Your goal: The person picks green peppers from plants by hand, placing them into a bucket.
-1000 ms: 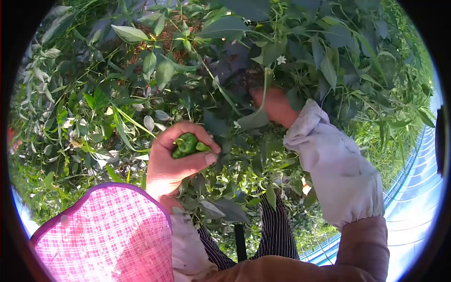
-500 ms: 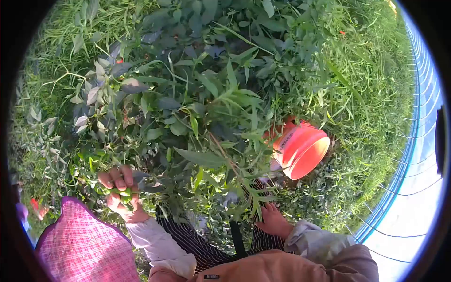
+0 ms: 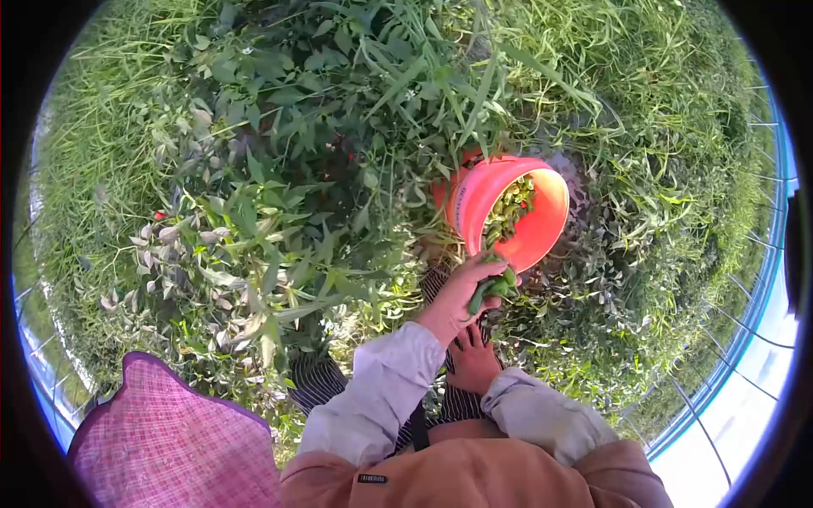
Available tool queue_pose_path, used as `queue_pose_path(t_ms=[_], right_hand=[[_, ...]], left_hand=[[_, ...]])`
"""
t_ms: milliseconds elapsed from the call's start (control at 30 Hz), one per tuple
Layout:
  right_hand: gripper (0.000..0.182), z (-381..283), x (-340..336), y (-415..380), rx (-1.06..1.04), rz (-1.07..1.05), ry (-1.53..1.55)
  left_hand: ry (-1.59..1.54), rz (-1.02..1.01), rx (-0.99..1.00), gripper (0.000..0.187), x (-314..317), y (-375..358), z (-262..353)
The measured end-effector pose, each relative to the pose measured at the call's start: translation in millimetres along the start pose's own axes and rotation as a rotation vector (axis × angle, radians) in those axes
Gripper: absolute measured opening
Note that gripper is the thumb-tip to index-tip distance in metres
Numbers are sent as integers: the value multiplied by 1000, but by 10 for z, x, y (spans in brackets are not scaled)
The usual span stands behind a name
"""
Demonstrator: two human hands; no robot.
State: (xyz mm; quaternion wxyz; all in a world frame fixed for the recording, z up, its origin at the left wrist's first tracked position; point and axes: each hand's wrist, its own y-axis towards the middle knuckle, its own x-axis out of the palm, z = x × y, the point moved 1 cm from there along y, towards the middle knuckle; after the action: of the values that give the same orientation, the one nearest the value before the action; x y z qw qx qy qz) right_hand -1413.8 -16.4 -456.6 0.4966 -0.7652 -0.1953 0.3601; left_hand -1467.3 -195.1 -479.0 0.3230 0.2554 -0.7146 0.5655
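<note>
My left hand [image 3: 461, 295] is closed around several green peppers [image 3: 495, 289], just below the rim of a red-orange bucket [image 3: 542, 222]. The bucket tilts toward me among the plants, and many green peppers [image 3: 510, 207] with a few red bits lie inside it. My right hand [image 3: 474, 362] rests on my striped trouser leg, below the left hand, with its fingers spread and nothing in it.
Leafy pepper plants [image 3: 313, 110] and tall grass [image 3: 660, 76] surround me. A pink checked cloth with a purple edge [image 3: 178, 432] is at the lower left. A blue-edged curved structure with dark ribs [image 3: 737, 364] runs along the right side.
My left hand has moved right with the green peppers, from the plants at the left to the bucket. The view has shifted, and the bucket's contents now show. My right hand stays on my leg.
</note>
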Motion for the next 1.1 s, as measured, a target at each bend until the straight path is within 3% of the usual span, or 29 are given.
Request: queue_pose_path(t_ms=[100,133,233,367,433,567,700,767,833,900,967,1000,1067,1100], right_hand=[[73,139,137,-5,1,23,99],[71,166,118,-24,20,-16,114],[70,256,153,-69,15,17,212],[68,345,203,-104,10,82,262],[67,368,225,-116,6,100,290],[66,418,181,-99,-35,110,297],[68,601,455,127,-51,239,362],[68,912,729,524,114,334,1051],[74,1206,574,847,184,53,2265],[73,1506,554,1179,605,376,2675],[66,1690,542,1547,557,288,3026],[66,1681,537,1684,565,278,3029],[61,1684,497,1908,-41,476,3122],[61,1696,550,2018,-48,475,3118]], left_hand=[[-220,80,3,35,46,511,-244],[-255,-40,-4,44,134,600,-189],[-178,336,64,65,332,862,-215],[-20,242,101,66,293,831,-316],[136,45,100,58,14,748,-358],[270,265,98,42,-432,244,-400],[652,489,8,43,-627,-400,-531],[749,540,-7,44,-821,-761,-579],[670,678,5,41,-1032,-1170,-600],[614,807,49,36,-1121,-1638,-563],[507,894,157,33,-1317,-2071,-541],[508,903,154,33,-1383,-2259,-529],[452,1037,251,31,-1503,-2606,-514],[450,1034,256,31,-1608,-2791,-536]])
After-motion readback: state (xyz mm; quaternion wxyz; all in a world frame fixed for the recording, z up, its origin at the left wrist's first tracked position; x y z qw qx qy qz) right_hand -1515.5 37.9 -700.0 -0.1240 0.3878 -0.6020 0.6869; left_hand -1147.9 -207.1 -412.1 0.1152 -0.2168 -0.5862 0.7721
